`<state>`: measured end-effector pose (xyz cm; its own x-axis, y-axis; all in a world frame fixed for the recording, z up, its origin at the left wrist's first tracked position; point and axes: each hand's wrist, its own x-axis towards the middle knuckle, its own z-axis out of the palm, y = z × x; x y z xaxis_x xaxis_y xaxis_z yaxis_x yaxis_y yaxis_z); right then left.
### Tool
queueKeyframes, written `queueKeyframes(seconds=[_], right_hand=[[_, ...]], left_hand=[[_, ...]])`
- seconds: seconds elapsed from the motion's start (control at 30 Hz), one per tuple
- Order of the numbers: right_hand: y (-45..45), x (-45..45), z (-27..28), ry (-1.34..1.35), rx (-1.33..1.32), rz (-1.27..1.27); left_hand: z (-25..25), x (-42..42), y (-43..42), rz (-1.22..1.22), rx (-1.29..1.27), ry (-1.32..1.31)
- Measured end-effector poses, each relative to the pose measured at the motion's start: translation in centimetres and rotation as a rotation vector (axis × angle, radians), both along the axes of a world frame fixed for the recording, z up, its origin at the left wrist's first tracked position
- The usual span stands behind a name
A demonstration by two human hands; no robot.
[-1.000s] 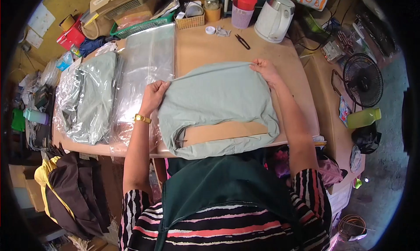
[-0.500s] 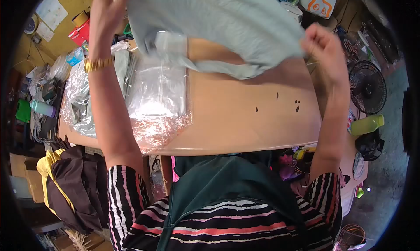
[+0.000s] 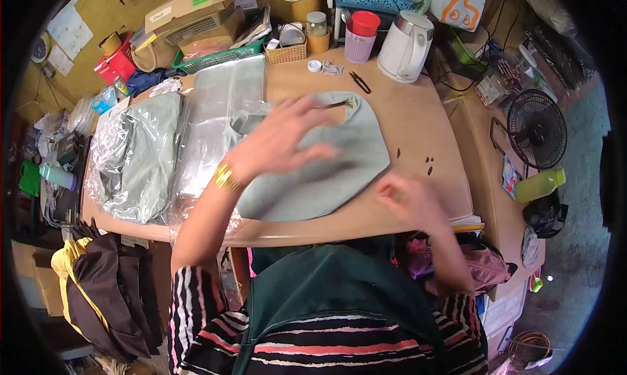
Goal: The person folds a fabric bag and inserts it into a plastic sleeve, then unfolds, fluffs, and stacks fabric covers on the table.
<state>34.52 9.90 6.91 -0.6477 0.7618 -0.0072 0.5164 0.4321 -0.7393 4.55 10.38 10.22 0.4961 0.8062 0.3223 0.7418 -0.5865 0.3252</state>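
Observation:
A light grey-green cloth piece [image 3: 313, 185] with a curved edge and a strap loop at its far end lies spread on the table. Over its middle, my left hand [image 3: 287, 136] has its fingers spread and grips nothing; a gold-coloured band is on the wrist. Just off the cloth's right edge, my right hand [image 3: 408, 198] has its fingers curled in, slightly blurred, with nothing visible in them. A clear plastic bag [image 3: 225, 87] lies flat, partly under the cloth's left side. Farther left is a folded grey-green cloth in clear plastic [image 3: 147, 156].
Black thread snips [image 3: 359, 82] lie near the far edge of the table [image 3: 428, 127]. Behind stand a white electric kettle [image 3: 406, 47], a red cup [image 3: 364, 23] and a green basket [image 3: 215, 56]. A fan [image 3: 537, 128] and green bottle [image 3: 541, 185] are at right.
The grey-green cloth, held up between both hands before, now lies on the table. Both hands have let go; my left moved down and right, my right moved down and left.

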Motion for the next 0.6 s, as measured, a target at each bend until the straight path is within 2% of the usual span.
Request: queueKeyframes(seconds=[0.03, 0.1, 0.13, 0.2, 0.33, 0.4, 0.43, 0.47, 0.5, 0.53, 0.6], right_hand=[[0.7, 1.1, -0.3, 0.001, -0.003, -0.001], [2.1, 2.0, -1.7, -0.135, 0.543, 0.027], [2.4, 1.6, -2.5, -0.133, 0.533, 0.028], [3.1, 0.5, -4.2, -0.136, 0.59, 0.098], [5.7, -2.6, -5.9, -0.037, 0.65, 0.282], [6.9, -2.3, -4.2, -0.159, 0.076, 0.333], [7.2, -2.5, -3.5, -0.161, 0.08, 0.334], [7.2, -2.5, -2.9, -0.128, -0.084, 0.288], [7.2, -2.5, -2.6, -0.095, -0.251, 0.239], [7.3, -2.7, -2.5, -0.1, -0.251, 0.24], [7.0, -3.0, -2.5, -0.187, -0.247, 0.226]], left_hand=[[0.0, -1.1, -2.8, 0.081, -0.11, 0.051], [-3.5, -1.4, -7.9, 0.139, -0.036, 0.006], [-4.9, -1.5, -9.4, 0.14, -0.046, 0.008], [-7.2, -1.8, -11.9, 0.326, -0.009, 0.083], [-9.3, -5.7, -12.2, 0.393, -0.151, 0.19], [-8.5, -6.6, -11.7, 0.41, -0.383, 0.06], [-7.3, -6.0, -11.5, 0.473, -0.372, 0.1], [-7.0, -4.9, -11.2, 0.474, -0.373, 0.093], [-6.9, -3.5, -10.8, 0.401, -0.225, 0.035], [-6.9, -2.3, -10.4, 0.328, -0.074, -0.02], [-8.0, -0.6, -9.3, 0.253, -0.14, -0.023]])
